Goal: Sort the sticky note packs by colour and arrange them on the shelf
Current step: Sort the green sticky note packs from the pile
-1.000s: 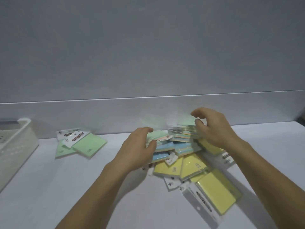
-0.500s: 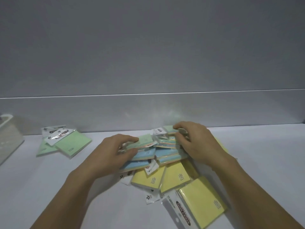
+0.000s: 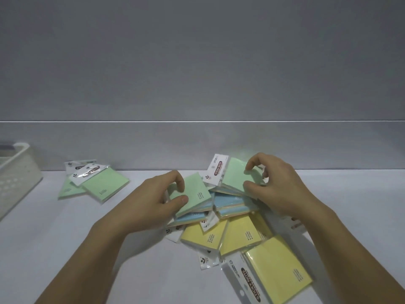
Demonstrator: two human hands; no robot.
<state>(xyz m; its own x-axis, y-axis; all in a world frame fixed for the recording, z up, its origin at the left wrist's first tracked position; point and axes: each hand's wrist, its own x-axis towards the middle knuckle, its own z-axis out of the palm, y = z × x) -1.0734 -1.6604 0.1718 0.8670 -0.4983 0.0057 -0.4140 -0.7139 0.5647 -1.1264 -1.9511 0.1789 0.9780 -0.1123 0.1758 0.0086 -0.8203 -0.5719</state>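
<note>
1. Grey wall (image 3: 197,62) is filling the background and meeting a pale surface (image 3: 65,249) that is carrying everything.
2. Far left, a white perforated basket (image 3: 19,178) is sitting at the frame edge.
3. Two sorted green packs (image 3: 103,185) are lying overlapped near the wall.
4. The left hand (image 3: 157,200) is pinching a green pack (image 3: 192,194) between thumb and fingers, on top of the central pile.
5. Blue packs (image 3: 230,202) are lying beneath, between both hands.
6. The right hand (image 3: 278,189) is gripping a tilted green pack (image 3: 234,174) with curled fingers.
7. Yellow packs (image 3: 241,235) are spreading out in front of the pile, the largest yellow pack (image 3: 278,266) lying nearest.
</note>
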